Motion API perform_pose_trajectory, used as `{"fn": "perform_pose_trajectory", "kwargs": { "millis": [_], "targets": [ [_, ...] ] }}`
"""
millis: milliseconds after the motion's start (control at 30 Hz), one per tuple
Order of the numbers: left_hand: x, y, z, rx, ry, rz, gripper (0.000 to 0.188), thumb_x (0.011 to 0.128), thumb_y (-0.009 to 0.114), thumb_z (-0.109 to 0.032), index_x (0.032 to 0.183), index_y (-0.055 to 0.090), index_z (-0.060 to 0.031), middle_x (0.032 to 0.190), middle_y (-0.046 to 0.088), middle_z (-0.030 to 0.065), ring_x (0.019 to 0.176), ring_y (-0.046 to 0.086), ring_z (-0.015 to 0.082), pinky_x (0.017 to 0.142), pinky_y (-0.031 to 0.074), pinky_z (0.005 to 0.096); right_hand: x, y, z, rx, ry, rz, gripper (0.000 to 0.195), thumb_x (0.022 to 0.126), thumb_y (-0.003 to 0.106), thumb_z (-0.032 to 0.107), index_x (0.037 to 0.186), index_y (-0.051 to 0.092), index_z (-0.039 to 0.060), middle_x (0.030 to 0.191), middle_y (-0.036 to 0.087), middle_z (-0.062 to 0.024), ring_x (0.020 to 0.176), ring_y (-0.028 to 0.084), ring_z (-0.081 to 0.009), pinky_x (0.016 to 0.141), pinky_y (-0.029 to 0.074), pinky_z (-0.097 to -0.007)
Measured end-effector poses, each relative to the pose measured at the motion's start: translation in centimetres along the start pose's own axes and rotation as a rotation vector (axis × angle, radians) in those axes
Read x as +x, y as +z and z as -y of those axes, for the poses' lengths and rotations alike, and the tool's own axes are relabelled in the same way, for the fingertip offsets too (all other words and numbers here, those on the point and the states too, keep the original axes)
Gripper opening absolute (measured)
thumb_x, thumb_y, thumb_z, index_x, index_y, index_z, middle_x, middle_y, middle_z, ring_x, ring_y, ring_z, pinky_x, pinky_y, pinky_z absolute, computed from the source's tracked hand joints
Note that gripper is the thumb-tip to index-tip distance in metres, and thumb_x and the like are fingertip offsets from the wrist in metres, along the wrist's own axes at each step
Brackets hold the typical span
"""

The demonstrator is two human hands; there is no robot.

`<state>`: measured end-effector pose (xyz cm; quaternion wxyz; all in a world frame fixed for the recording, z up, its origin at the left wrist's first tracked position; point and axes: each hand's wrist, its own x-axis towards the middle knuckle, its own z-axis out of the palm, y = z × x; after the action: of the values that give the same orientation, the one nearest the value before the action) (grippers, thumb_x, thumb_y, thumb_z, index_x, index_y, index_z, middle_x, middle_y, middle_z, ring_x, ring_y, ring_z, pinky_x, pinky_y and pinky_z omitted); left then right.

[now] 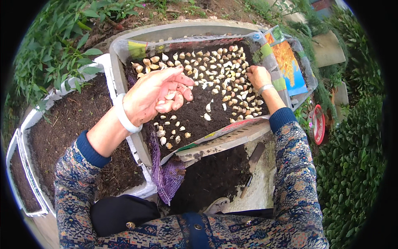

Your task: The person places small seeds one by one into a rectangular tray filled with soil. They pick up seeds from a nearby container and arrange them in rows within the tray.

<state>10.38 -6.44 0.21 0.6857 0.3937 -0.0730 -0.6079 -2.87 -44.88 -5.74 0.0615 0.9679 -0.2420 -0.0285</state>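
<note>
Many garlic cloves [230,73] stand and lie on dark soil [192,115] in a lined planter box [133,35]. My left hand [163,91], palm up with curled fingers and a white bangle at the wrist, holds a few cloves [170,95] above the box's left part. My right hand [258,76], with a silver bracelet, reaches down among the cloves at the right side of the soil, its fingers closed together; whether a clove is between the fingertips is hidden. Small cloves [177,124] sit in the near left corner. A few loose white cloves [207,107] lie near the middle.
Purple mesh netting [169,177] hangs over the near left corner. White-edged soil beds [74,124] adjoin on the left. Below the box are spilled soil [211,174], a flat dark piece [256,153] and a thin tool [246,186]. A red-rimmed basin [318,124] stands at right, beside dense plants.
</note>
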Motion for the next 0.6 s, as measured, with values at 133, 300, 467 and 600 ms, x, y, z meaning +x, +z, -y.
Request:
{"fn": "perform_pose_trajectory", "kwargs": {
  "millis": [133, 300, 467, 600],
  "targets": [
    [-0.2, 0.0, -0.1, -0.030, 0.006, 0.034, 0.059, 0.104, 0.042, -0.047, 0.119, 0.052, 0.0097, 0.094, 0.064, 0.0265, 0.061, 0.062, 0.0178, 0.035, 0.034, 0.0170, -1.0, -5.1, 3.4, 0.230, -0.015, -0.075, 0.029, 0.085, 0.071, 0.023, 0.103, 0.071, 0.0008, 0.087, 0.071, -0.0199, 0.085, 0.070, -0.0324, 0.077, 0.055, -0.0402],
    [0.0, 0.0, 0.0, -0.004, 0.006, 0.100, 0.065, 0.103, 0.038, -0.054, 0.120, 0.051, 0.0067, 0.098, 0.064, 0.0289, 0.063, 0.067, 0.0228, 0.035, 0.032, 0.0180, -6.4, -12.3, 12.7, 0.993, -0.455, 0.106, 0.018, 0.089, 0.066, 0.011, 0.102, 0.069, -0.0010, 0.080, 0.068, -0.0068, 0.071, 0.066, -0.0159, 0.068, 0.052, -0.0297],
    [-0.2, -0.2, 0.3, 0.029, 0.041, 0.160, 0.067, 0.103, 0.037, -0.057, 0.121, 0.052, 0.0053, 0.096, 0.066, 0.0214, 0.063, 0.068, 0.0213, 0.033, 0.032, 0.0178, -8.9, -15.3, 19.7, 0.846, -0.687, 0.274, 0.012, 0.087, 0.066, 0.005, 0.098, 0.068, -0.0006, 0.081, 0.065, -0.0096, 0.070, 0.067, -0.0200, 0.065, 0.052, -0.0326],
    [-0.2, -0.2, 0.3, 0.018, 0.028, 0.182, 0.062, 0.104, 0.035, -0.055, 0.120, 0.053, 0.0028, 0.093, 0.066, 0.0188, 0.064, 0.069, 0.0233, 0.033, 0.032, 0.0169, -9.4, -15.1, 21.3, 0.858, -0.744, 0.218, 0.011, 0.086, 0.065, 0.005, 0.096, 0.068, -0.0003, 0.088, 0.064, -0.0113, 0.066, 0.068, -0.0209, 0.064, 0.054, -0.0347]
  ]
}}
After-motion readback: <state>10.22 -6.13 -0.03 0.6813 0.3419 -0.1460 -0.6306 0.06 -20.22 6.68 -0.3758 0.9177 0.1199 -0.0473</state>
